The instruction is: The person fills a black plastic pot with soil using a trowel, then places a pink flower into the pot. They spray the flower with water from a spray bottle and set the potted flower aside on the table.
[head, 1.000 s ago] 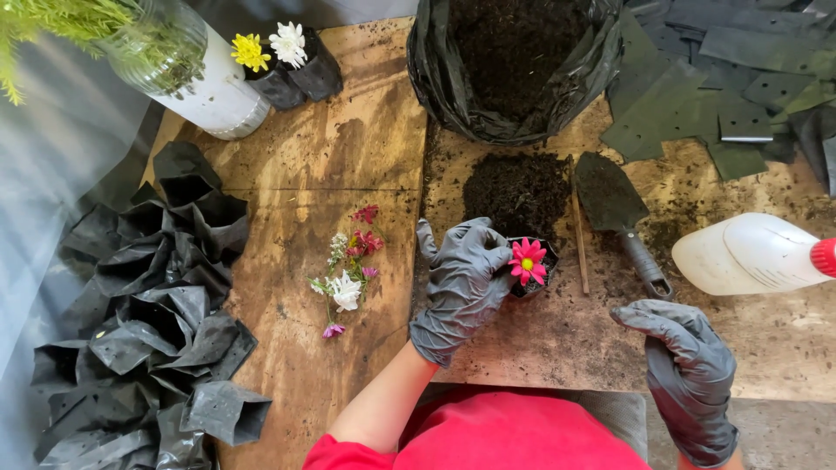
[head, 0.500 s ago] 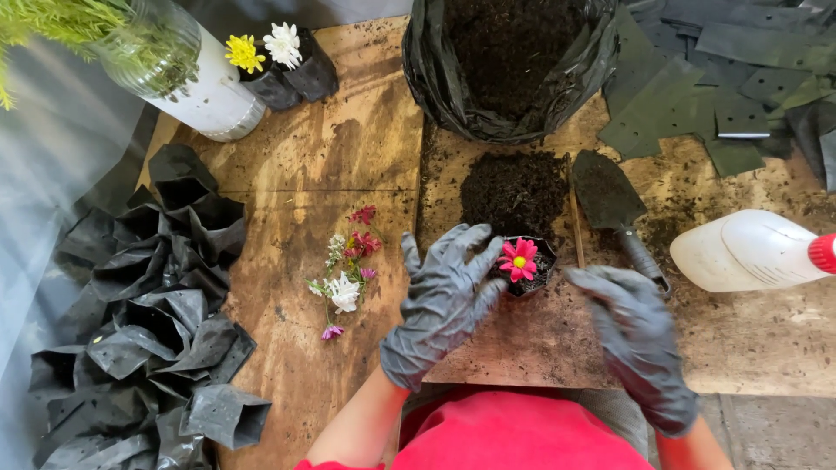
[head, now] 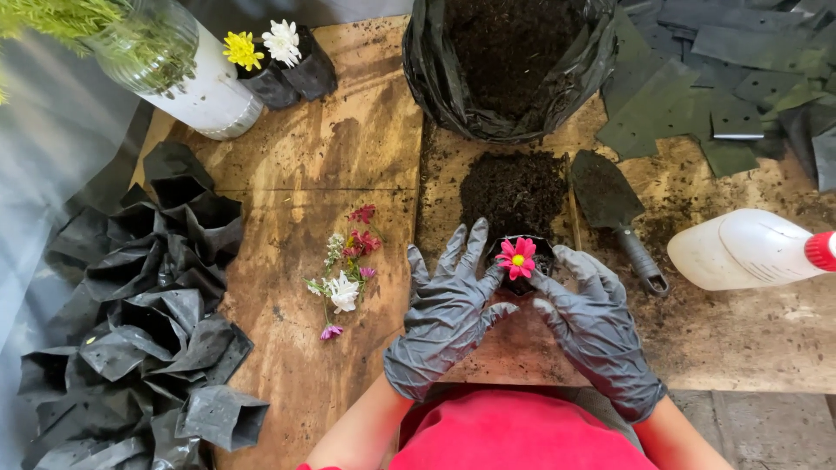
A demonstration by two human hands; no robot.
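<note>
A pink flower (head: pixel 518 257) stands in a small black pot bag (head: pixel 522 285) on the wooden table (head: pixel 331 157). Both my hands wear grey gloves. My left hand (head: pixel 448 313) cups the pot from the left with its fingers spread. From the right, my right hand (head: pixel 596 326) presses against the pot. Most of the pot is hidden between the two hands. Just beyond it lies a heap of dark soil (head: pixel 514 191).
A trowel (head: pixel 614 209) and a white spray bottle (head: pixel 749 248) lie to the right. An open black soil bag (head: pixel 514 61) stands behind. Cut flowers (head: pixel 344 270) lie left of my hands, empty black pot bags (head: pixel 148 305) far left, a white jar (head: pixel 187 78) and two potted flowers (head: pixel 274 52) at back.
My right hand came up from the table's near right edge to the pot's right side. My left hand loosened its grip and spread its fingers beside the pot.
</note>
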